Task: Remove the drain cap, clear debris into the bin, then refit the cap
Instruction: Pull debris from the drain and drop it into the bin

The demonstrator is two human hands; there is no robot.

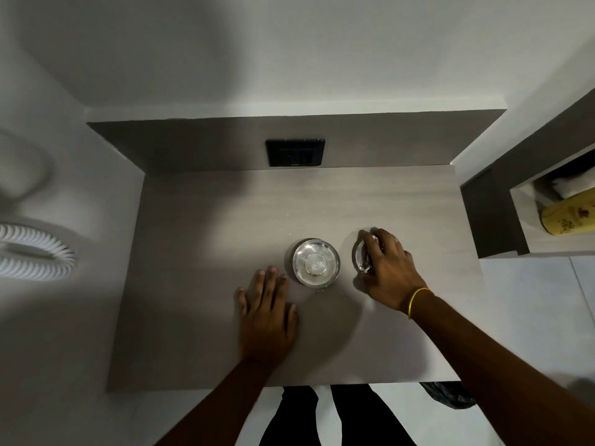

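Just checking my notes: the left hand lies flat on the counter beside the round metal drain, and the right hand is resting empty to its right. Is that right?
Not quite. In the head view the right hand is not empty; its grip is closed on a round metal cap. The left hand does lie flat on the counter beside the drain.

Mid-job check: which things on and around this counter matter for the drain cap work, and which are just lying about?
Job:
- round metal drain piece on the counter
- drain cap, right hand closed on it
- dark bin bag below the counter edge

Lying about:
- black wall socket
- yellow canister in the niche
- white ribbed hose
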